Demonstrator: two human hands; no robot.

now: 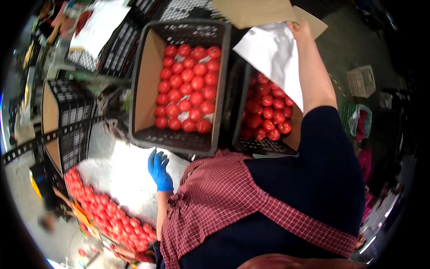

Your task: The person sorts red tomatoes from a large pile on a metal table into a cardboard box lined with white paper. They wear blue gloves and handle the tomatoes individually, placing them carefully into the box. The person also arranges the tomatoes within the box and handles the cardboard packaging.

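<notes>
My right hand (pixel 298 29), bare, pinches the upper corner of a white paper sheet (pixel 277 50) beside brown cardboard sheets (pixel 255 11). The paper hangs over part of a dark plastic crate (pixel 247 97) of tomatoes (pixel 268 112); it hides the crate's far part. My left hand (pixel 159 169), in a blue glove, holds nothing, fingers apart, over a shiny metal surface (pixel 122 171), just below the near left corner of a larger dark crate (pixel 134 87). Rows of red tomatoes (pixel 187 74) lie in this crate, with cardboard along its side walls and white lining showing between them.
Many tomatoes (pixel 111 215) line the metal surface's lower left edge. Stacked black crates (pixel 75 117) stand left; more (pixel 117 47) are at upper left, topped by white paper (pixel 100 23). A pale crate (pixel 361 80) is on the floor at right. Other people's arms (pixel 58 28) show at the far left.
</notes>
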